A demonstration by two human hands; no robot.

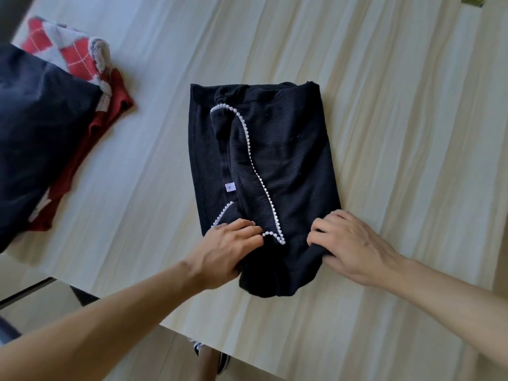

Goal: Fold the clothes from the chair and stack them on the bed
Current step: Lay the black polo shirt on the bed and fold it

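Observation:
A black ribbed top [288, 149] with a white pearl-bead trim lies partly folded in the middle of the pale striped bed surface [398, 105]. Its near end is bunched up. My left hand [228, 251] grips the near left edge of the top by the bead trim. At the near right corner, my right hand [349, 248] pinches a fold of the black fabric. At the far left stands a stack of folded clothes: a dark navy garment [35, 138] on top, a red one [104, 125] under it, and a red-and-grey argyle knit [68, 48] behind.
The bed's near edge [176, 329] runs diagonally across the lower left, with floor below it. My foot in a striped shoe [210, 356] shows under that edge. A small green object [472, 0] sits at the top right corner.

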